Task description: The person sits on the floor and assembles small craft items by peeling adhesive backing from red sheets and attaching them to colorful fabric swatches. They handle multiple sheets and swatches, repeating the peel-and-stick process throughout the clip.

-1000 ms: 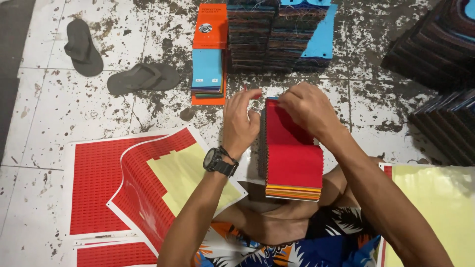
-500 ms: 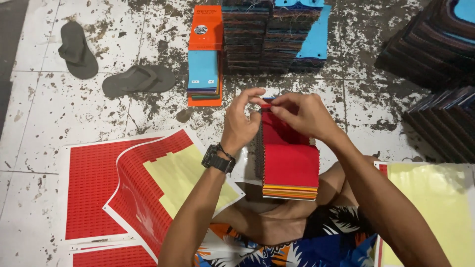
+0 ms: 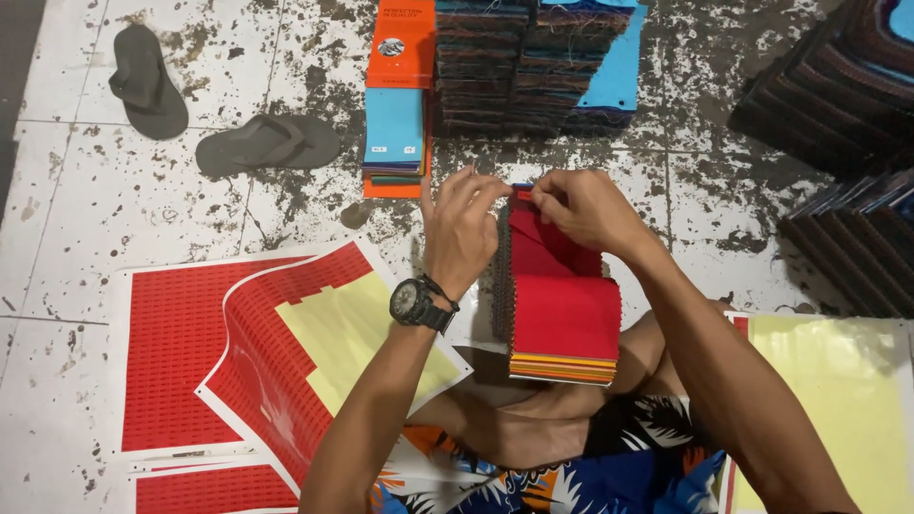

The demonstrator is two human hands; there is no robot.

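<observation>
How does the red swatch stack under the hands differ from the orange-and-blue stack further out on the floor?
The red swatch stack is topped with red fabric, and both the left hand and right hand pinch its far edge. The orange-and-blue stack shows orange and blue card covers and lies untouched. The red one sits nearer the person's legs. Both are layered, multicoloured bundles.

Around the red swatch stack: bare tiled floor lies open far-left of it; the orange-and-blue booklet pile and dark stacks block beyond; red sticker sheets cover the left; more dark stacks crowd the right.
</observation>
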